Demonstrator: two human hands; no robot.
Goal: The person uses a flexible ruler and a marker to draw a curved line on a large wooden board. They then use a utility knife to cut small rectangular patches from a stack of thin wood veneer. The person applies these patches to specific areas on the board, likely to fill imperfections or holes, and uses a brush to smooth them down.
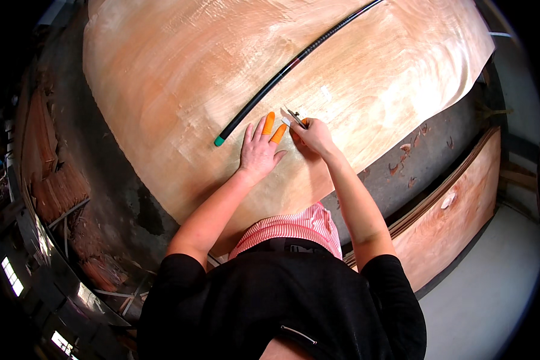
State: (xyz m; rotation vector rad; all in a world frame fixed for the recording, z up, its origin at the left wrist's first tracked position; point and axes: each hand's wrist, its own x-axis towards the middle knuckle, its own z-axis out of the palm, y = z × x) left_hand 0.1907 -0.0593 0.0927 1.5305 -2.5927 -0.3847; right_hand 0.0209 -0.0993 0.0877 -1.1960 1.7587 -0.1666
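My left hand (260, 155) lies flat on a large pale wood veneer sheet (180, 90), fingers spread, with orange covers on two fingers. Just to its right, my right hand (314, 135) grips a slim, pointed metal tool (295, 116); its exact kind is too small to make out. The tool's tip is over the sheet, though whether it touches cannot be told. A small white patch (286, 122) shows between the two hands. Another orange finger cover is partly visible under my right hand.
Beyond my hands, a long black rod (270, 86) with a green end crosses the sheet diagonally. A white mark (325, 92) sits farther right. Stacked veneer sheets (450, 210) stand at the right. Wood scraps (402, 153) litter the floor there, and broken veneer (60, 191) is piled at the left.
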